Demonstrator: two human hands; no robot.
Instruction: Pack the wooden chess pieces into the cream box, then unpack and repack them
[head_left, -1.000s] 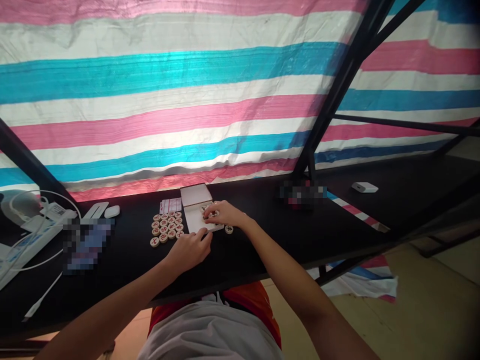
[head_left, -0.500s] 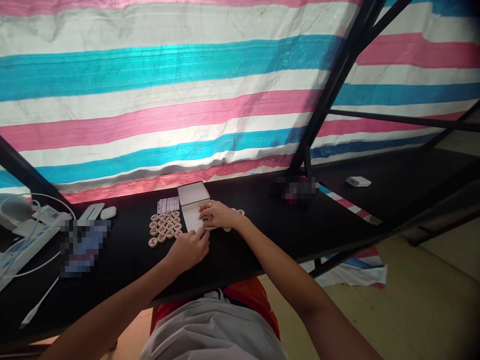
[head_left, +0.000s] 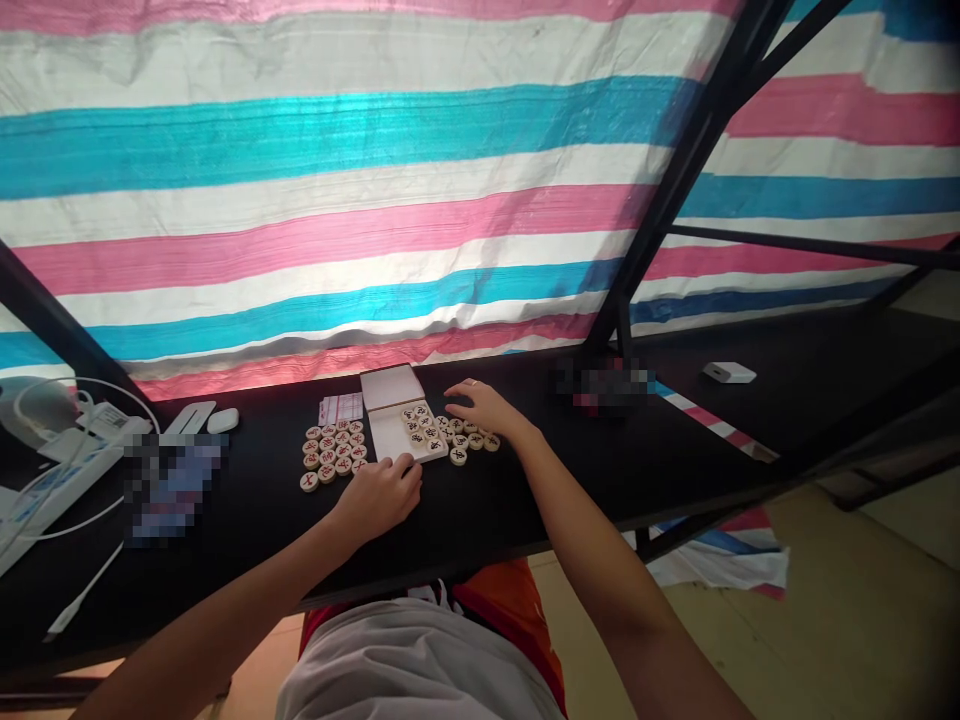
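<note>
An open white box (head_left: 388,432) lies on the black table, its lid (head_left: 392,386) folded back. Several black-lettered Chinese chess pieces (head_left: 420,427) lie in the right part of the box, and more black-lettered pieces (head_left: 475,440) rest on the table just right of it. My left hand (head_left: 382,495) grips the box's front edge, fingers bent over it. Over the far side of the loose pieces, my right hand (head_left: 487,408) is open, its fingers apart with nothing in them. Red-lettered Chinese chess pieces (head_left: 328,457) stand in rows left of the box.
Behind the red pieces lies a printed paper (head_left: 341,409). To the left are a white case (head_left: 223,421), a power strip (head_left: 75,485) and a cable (head_left: 84,590). A white adapter (head_left: 730,373) sits far right. Black metal posts (head_left: 667,190) rise before a striped tarp (head_left: 337,230).
My right hand has moved from over the box to its right, uncovering the pieces inside. My left hand stays at the box's front edge.
</note>
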